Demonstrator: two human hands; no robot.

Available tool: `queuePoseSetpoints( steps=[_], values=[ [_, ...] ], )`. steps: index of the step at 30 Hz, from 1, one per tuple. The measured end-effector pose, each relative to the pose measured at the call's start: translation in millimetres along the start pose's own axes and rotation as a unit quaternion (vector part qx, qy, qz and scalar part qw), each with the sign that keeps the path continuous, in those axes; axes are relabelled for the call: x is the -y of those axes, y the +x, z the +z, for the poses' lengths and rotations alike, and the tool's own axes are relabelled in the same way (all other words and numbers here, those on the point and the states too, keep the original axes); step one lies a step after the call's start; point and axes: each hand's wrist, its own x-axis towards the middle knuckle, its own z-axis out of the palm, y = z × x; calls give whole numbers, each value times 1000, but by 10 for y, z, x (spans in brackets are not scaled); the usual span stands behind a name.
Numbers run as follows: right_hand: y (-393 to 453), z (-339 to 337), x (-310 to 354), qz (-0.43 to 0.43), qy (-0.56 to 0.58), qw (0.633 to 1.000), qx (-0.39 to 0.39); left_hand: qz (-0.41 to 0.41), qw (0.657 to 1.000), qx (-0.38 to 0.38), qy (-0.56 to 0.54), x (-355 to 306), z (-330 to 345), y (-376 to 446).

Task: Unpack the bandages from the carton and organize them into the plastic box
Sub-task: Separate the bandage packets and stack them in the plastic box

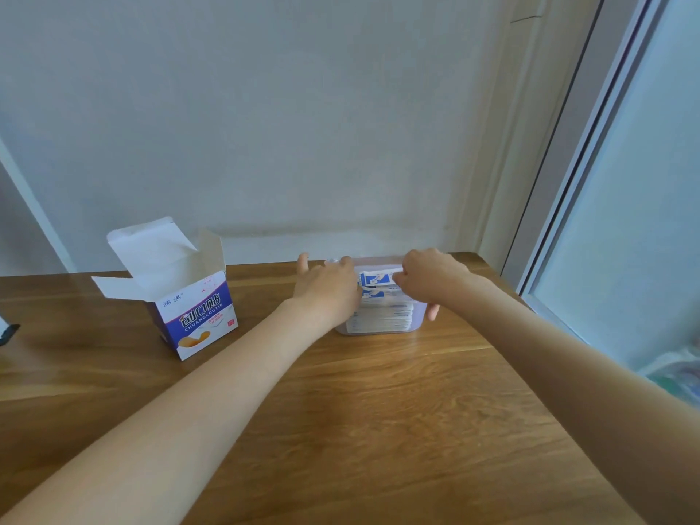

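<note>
Two hands on the job, one view only, head camera. Your left hand (pixel 327 288) sits over the left end of the plastic box (pixel 378 327), fingers reaching across the box's far rim, thumb sticking out to the left; how its fingertips lie on the bandages is hidden behind the hand itself, so I cannot tell whether it's gripping anything. Your right hand (pixel 428 278) is over the right end of the box, fingers curled in a pinch on the top of the bandages (pixel 382 316), thumb hanging down outside the box's right wall. Bandages stand packed in the box as a stack of white-and-blue wrappers, edges showing through the translucent near wall, a couple of wrappers poking up between your hands. Box sits near the far edge of the tabletop (pixel 378 411), toward the far right corner. Carton (pixel 193 312) stands upright well to the left of the box, also near the far edge, top flaps open, blue-and-white print facing you; what's inside it is not visible from here. Dark object (pixel 7 333) is cut off at the left edge of the tabletop, too little showing to identify. Window frame (pixel 568 145) runs down beside the right edge.
</note>
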Motion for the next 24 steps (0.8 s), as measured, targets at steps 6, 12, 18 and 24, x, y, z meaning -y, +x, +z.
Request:
queuePoseSetpoints(
  steps=[6, 12, 18, 24],
  values=[
    [-1, 58, 37, 4, 31, 999, 41, 6, 1000, 6, -7, -54, 10, 5],
    [53, -42, -18, 13, 25, 998, -52, 4, 1000, -25, 4, 39, -69, 52],
    [105, -137, -130, 39, 66, 997, -24, -16, 999, 13, -25, 97, -38, 118],
    [166, -66, -63, 19, 80, 997, -14, -7, 999, 21, -36, 72, 16, 141]
  ],
)
